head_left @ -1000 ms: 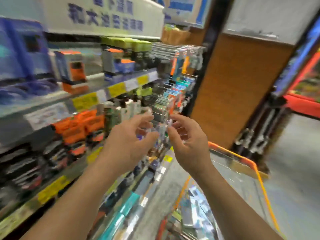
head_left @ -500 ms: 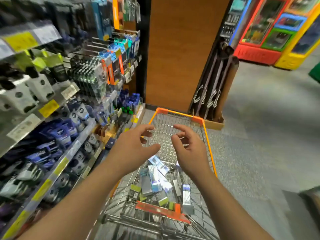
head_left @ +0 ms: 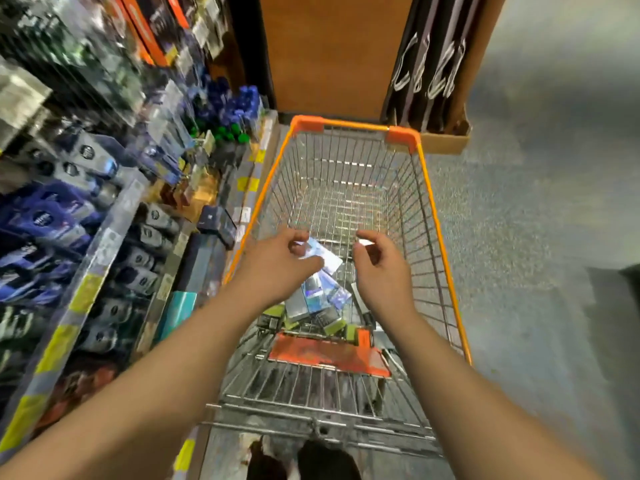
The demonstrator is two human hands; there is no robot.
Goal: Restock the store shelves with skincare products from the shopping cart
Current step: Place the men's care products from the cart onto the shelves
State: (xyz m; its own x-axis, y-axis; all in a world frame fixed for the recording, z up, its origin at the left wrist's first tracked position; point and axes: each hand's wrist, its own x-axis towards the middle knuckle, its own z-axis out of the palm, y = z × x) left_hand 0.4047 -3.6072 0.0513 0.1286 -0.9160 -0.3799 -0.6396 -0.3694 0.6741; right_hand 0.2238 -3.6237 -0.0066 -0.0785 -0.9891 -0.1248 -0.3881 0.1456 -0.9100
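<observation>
Both hands (head_left: 277,261) lower now, over the cart (head_left: 446,258) boxes (head_left: 313,292)

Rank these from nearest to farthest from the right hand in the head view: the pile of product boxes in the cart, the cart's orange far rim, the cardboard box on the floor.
1. Pile of product boxes: just left of and below the right hand, in the cart's near end.
2. Orange far rim: ahead, at the cart's far end.
3. Cardboard box: beyond the rim, far right on the floor.

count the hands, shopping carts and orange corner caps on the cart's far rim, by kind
hands: 2, left hand and right hand
shopping cart: 1
orange corner caps: 2, left cap and right cap
total: 5
</observation>
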